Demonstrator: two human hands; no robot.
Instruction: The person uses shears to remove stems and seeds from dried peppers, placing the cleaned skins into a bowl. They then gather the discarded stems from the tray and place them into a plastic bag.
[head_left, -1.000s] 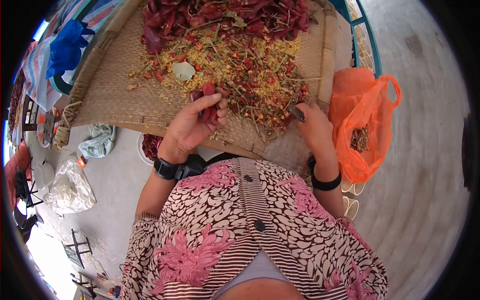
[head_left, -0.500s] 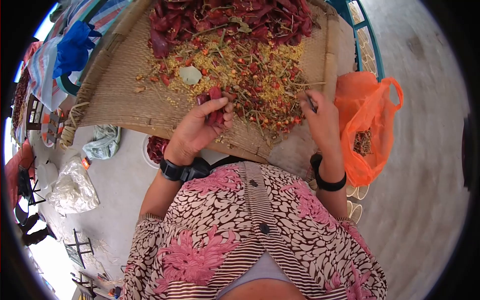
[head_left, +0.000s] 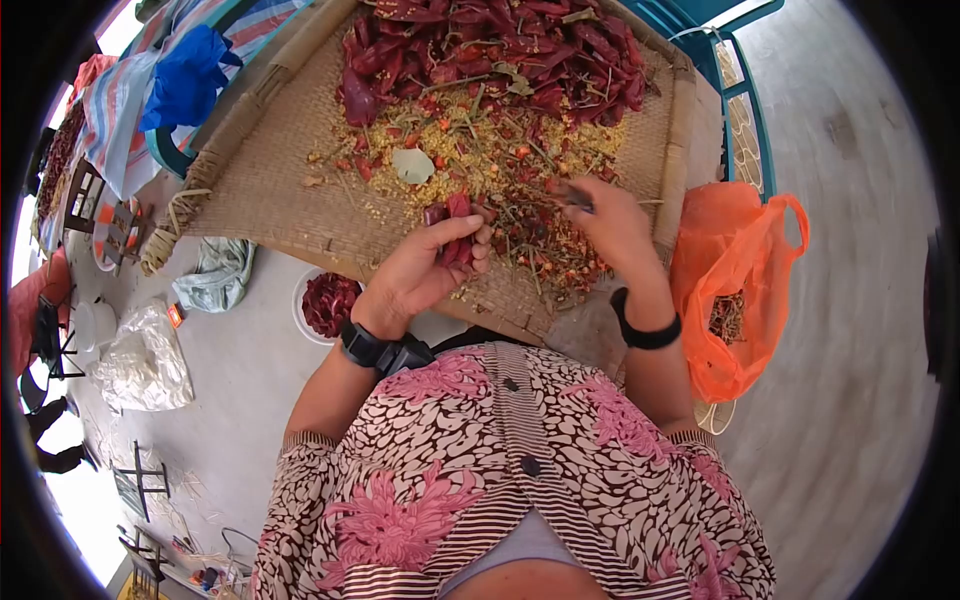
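Note:
Dried red chilies (head_left: pixel 500 50) are heaped at the far side of a woven tray (head_left: pixel 270 190). Nearer me, yellow seeds, stems and red bits (head_left: pixel 540 200) lie scattered over the weave, with a pale round piece (head_left: pixel 412 166) among them. My left hand (head_left: pixel 425 262) is closed around a few red chilies (head_left: pixel 458 225) above the tray's near part. To its right, my right hand (head_left: pixel 607 222) hovers over the seeds, its fingers closed on a small dark tool (head_left: pixel 579 198) whose exact shape I cannot make out.
An orange plastic bag (head_left: pixel 740 290) with stem scraps inside hangs open right of the tray. Below the tray's left side is a white bowl (head_left: pixel 300 305) of red chilies. A blue bag (head_left: pixel 190 80), clear plastic (head_left: pixel 145 360) and small stools (head_left: pixel 145 480) are on the left.
My right hand has moved left and slightly up over the seeds, closer to my left hand. The view has shifted slightly, and more of the white bowl shows. My left hand still holds the chilies.

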